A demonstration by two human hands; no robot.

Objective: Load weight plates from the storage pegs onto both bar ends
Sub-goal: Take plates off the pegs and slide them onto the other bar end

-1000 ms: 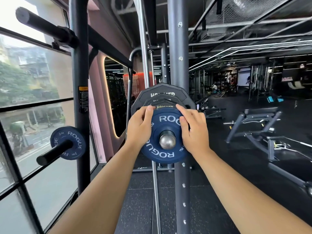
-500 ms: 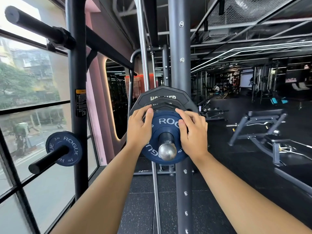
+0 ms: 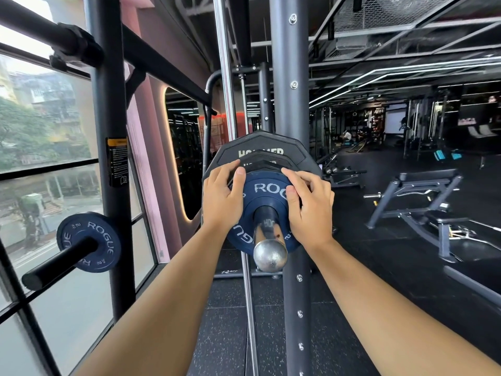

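A small blue ROGUE plate point(image 3: 267, 191) sits on a chrome bar end point(image 3: 269, 251) that points toward me, pressed up against a stack of black HAMMER plates point(image 3: 260, 147) behind it. My left hand point(image 3: 221, 198) grips the blue plate's left edge and my right hand point(image 3: 309, 206) grips its right edge. Both thumbs lie on its face. A second blue ROGUE plate point(image 3: 88, 241) hangs on a black storage peg point(image 3: 54, 264) at the left, against a rack upright.
A dark rack upright point(image 3: 291, 104) stands right behind the bar end, with a chrome guide rod point(image 3: 226, 77) beside it. Windows point(image 3: 32, 147) fill the left side. A weight bench point(image 3: 423, 204) stands on the black rubber floor to the right.
Both hands have slid the blue plate farther along the bar, toward the black plates. More of the chrome bar end now shows in front of it.
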